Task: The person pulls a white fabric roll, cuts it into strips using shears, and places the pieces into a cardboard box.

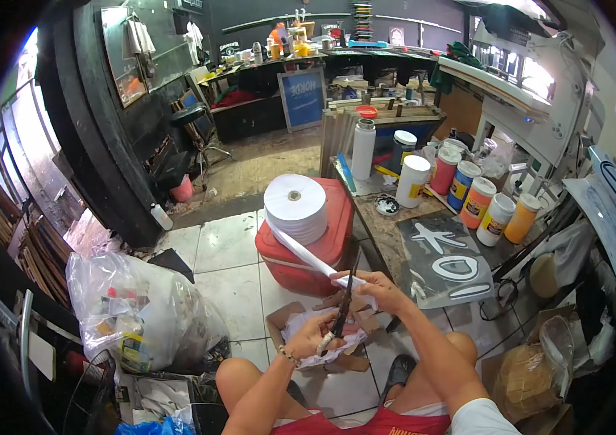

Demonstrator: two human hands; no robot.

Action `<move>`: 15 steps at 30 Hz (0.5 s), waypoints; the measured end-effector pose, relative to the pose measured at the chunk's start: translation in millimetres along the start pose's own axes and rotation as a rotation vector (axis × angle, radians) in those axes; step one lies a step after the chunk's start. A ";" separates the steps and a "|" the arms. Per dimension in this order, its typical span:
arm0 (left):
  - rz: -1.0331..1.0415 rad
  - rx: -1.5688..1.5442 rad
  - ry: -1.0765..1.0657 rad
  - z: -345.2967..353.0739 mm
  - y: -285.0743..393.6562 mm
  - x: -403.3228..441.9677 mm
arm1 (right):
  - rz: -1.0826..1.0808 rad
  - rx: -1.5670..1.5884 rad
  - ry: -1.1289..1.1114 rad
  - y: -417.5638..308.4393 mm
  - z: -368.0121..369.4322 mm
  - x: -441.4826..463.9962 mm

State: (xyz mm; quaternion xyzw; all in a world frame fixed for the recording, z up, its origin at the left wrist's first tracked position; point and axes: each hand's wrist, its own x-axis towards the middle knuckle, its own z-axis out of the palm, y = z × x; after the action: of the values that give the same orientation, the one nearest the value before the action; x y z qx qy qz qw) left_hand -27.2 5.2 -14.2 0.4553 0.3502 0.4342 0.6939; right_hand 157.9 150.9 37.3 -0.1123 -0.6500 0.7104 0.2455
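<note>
A large roll of white tape or ribbon [295, 206] stands on a red cooler [268, 250]. From the roll a white strip [300, 250] runs down to my right hand [366, 288], whose fingers are closed on it. My left hand [311, 337] is wrapped round the handles of dark scissors [342, 312], their blades pointing up beside the strip and my right fingers. Below my hands, between my knees, an open cardboard box [277, 319] holds white and pinkish pieces.
A clear bag of rubbish [155, 312] stands at left. On the right, a workbench carries paint jars [478, 203], a white bottle [364, 150] and a dark printed sheet [445, 261]. A cardboard box with a brown package [529, 380] sits at lower right.
</note>
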 end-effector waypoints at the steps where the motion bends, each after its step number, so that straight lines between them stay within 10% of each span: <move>1: 0.117 0.059 0.012 1.5 -2.3 1.9 | 0.049 -0.035 -0.019 6.1 2.4 -1.2; 15: 0.184 0.015 0.145 -8.7 15.4 -3.1 | 0.014 -0.136 -0.014 19.1 3.3 -7.3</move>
State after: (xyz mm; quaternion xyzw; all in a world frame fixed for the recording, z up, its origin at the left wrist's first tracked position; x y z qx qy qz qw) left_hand -40.4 8.4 -2.5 0.4583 0.3594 0.5252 0.6205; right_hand 158.7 143.7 17.8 -0.1281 -0.6978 0.6670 0.2277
